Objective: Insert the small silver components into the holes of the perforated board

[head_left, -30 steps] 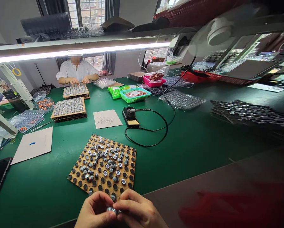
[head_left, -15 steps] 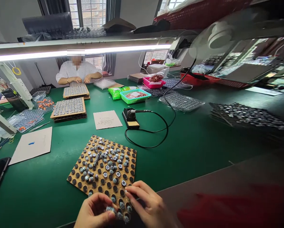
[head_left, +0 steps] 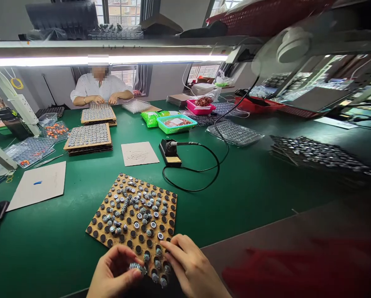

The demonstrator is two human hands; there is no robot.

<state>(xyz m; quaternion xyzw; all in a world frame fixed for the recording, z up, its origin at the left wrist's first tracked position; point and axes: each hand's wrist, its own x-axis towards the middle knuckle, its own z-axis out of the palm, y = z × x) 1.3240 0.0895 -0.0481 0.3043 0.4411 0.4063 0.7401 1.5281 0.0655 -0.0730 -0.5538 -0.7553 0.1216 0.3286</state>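
Our left hand (head_left: pixel 112 275) at 7 o'clock pinches a short stack of discs (head_left: pixel 137 267); our right hand (head_left: pixel 190 269), fingers loosely spread, presses on the pegboard (head_left: pixel 132 215) near edge. Loose discs litter the board. Soldering iron stand (head_left: pixel 169 152) at 12. Another person (head_left: pixel 99 89) sits at 11.

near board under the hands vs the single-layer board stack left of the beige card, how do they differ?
Fill: the near board shows many empty dark holes, with small round parts heaped loosely mid-board; the far board looks filled in neat rows.
Support: the near board lies single on the green mat; the far board tops a stack.
Contact: the left hand and right hand are at the near board's edge; nobody touches the far board.
Both are brown perforated boards.
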